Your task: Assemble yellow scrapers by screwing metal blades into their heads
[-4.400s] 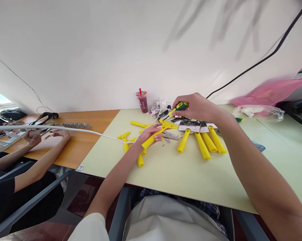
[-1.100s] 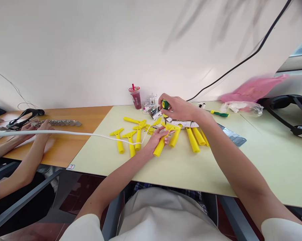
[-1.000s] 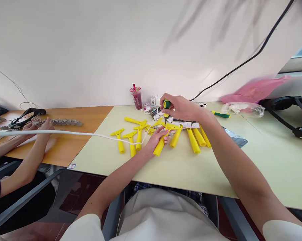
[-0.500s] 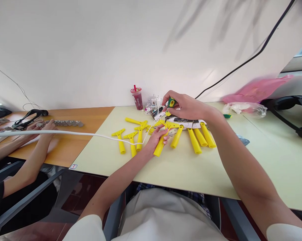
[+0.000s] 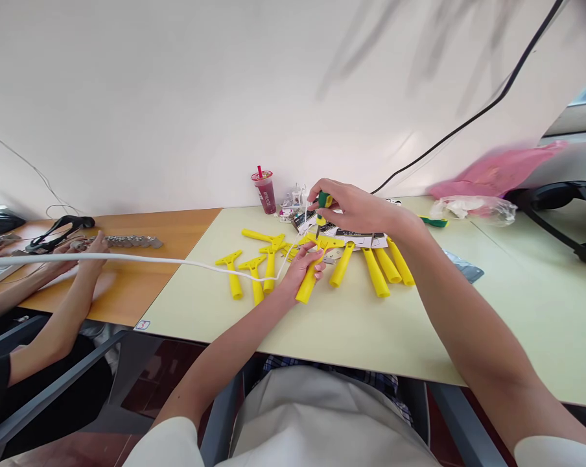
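My left hand (image 5: 297, 271) is wrapped round a yellow T-shaped scraper handle (image 5: 306, 286), its wide head pointing away from me. From above, my right hand (image 5: 354, 206) grips a green-and-yellow screwdriver (image 5: 325, 200), whose shaft points down at that head. Whether the tip touches a screw is too small to tell. Several more yellow scraper handles (image 5: 233, 283) lie to the left of my left hand. On the right, others (image 5: 375, 277) rest with their heads toward printed black-and-white packets (image 5: 371, 240), partly hidden by my right arm.
A white cable (image 5: 190, 262) crosses in front of the left side. Toward the wall stands a red drink cup (image 5: 264, 191) with a straw. A green-and-yellow tool (image 5: 435, 222), a pink bag (image 5: 497, 172) and a black headset (image 5: 560, 207) lie right. A co-worker's hands (image 5: 91, 250) are left.
My right hand and the screwdriver have shifted slightly left in the picture. The left hand keeps its hold on the scraper handle. More of the green-and-yellow tool on the right shows.
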A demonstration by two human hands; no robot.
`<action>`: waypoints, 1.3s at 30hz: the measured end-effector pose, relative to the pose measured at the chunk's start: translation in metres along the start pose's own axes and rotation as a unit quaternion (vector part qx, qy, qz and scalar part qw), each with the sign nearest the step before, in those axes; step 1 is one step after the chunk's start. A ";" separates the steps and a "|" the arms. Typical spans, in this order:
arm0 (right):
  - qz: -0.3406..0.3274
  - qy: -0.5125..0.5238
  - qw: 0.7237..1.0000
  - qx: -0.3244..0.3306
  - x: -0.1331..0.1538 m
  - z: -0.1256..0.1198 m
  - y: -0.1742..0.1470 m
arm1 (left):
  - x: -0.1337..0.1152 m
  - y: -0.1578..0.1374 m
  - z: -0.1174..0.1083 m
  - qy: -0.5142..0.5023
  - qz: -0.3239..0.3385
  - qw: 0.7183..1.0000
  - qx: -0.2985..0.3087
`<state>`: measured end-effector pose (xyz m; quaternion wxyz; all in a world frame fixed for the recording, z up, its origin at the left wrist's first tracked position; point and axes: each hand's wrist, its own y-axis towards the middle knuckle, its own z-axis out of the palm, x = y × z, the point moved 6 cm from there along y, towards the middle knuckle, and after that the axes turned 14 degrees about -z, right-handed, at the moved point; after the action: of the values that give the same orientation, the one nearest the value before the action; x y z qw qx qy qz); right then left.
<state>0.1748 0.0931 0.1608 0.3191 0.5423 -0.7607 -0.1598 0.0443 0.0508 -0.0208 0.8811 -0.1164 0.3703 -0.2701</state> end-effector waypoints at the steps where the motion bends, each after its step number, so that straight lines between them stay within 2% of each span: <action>1: 0.005 0.006 1.000 -0.004 -0.001 0.000 0.000 | 0.000 0.000 0.000 -0.002 0.001 1.000 0.002; 8: -0.007 -0.069 0.997 -0.032 -0.007 0.003 0.002 | 0.002 0.000 0.001 -0.006 -0.003 1.000 -0.001; 12: -0.008 -0.008 1.000 0.012 -0.009 0.013 0.000 | 0.004 0.001 -0.001 -0.012 -0.015 1.000 -0.011; 15: 0.002 0.010 1.000 0.011 -0.010 0.013 0.001 | 0.003 -0.001 0.001 -0.013 -0.010 1.000 0.000; 21: 0.018 -0.078 0.996 -0.031 -0.016 0.006 0.000 | 0.004 -0.003 0.003 -0.002 -0.011 1.000 0.004; 27: -0.010 -0.011 1.000 -0.004 -0.011 0.009 0.000 | 0.002 0.002 -0.004 -0.030 -0.011 0.999 -0.004; 33: 0.006 -0.109 0.994 -0.026 -0.011 0.005 0.002 | 0.001 0.001 -0.003 -0.028 -0.005 1.000 0.005; 39: 0.017 -0.006 1.000 -0.001 -0.015 0.007 -0.002 | 0.001 0.000 -0.002 -0.031 -0.012 0.999 0.004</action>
<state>0.1745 0.1058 0.1497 0.3178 0.5278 -0.7717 -0.1579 0.0430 0.0503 -0.0228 0.8894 -0.1252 0.3402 -0.2785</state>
